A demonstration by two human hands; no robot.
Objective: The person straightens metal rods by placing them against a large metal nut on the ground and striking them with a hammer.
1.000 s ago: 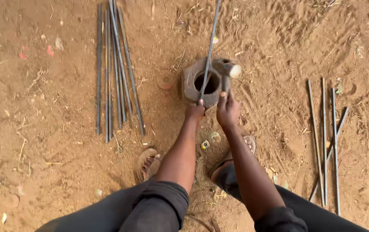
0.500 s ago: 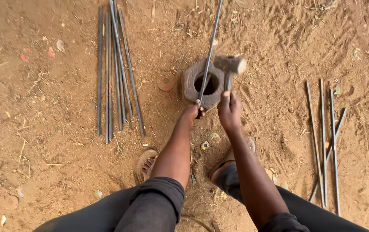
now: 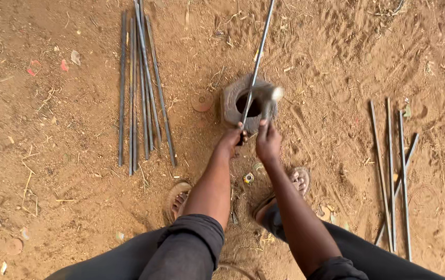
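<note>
Over the ring block [image 3: 233, 106], left hand [image 3: 233, 141] grips the rod [image 3: 258, 62] pointing away; right hand [image 3: 268, 142] clasps the hammer [image 3: 268, 96].

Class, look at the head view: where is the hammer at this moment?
The hammer is in the right hand, its head over the ring-shaped metal block at centre, beside the rod held by the left hand.

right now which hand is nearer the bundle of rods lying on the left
Left. The left hand, gripping the long rod over the metal ring, is on the side toward the bundle of rods. The right hand, holding the hammer, sits farther away.
</note>
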